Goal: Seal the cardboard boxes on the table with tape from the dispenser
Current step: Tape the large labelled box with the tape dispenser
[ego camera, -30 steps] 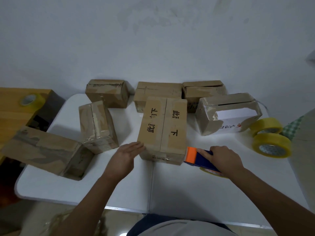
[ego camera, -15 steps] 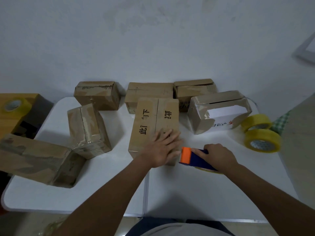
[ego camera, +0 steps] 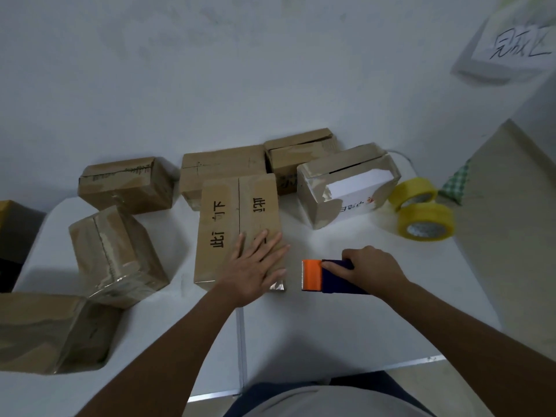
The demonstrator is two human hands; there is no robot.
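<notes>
Now left hand (ego camera: 252,269) flat on box (ego camera: 228,224), dispenser (ego camera: 328,276) pulled clear, right hand (ego camera: 373,270) fingers gripping.

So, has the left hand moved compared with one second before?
Yes. The left hand went from the near left corner of the lettered box onto its top, toward the right edge, and now presses flat there.

White table (ego camera: 331,332) carries cardboard boxes (ego camera: 237,224) and yellow tape rolls (ego camera: 425,221).
</notes>
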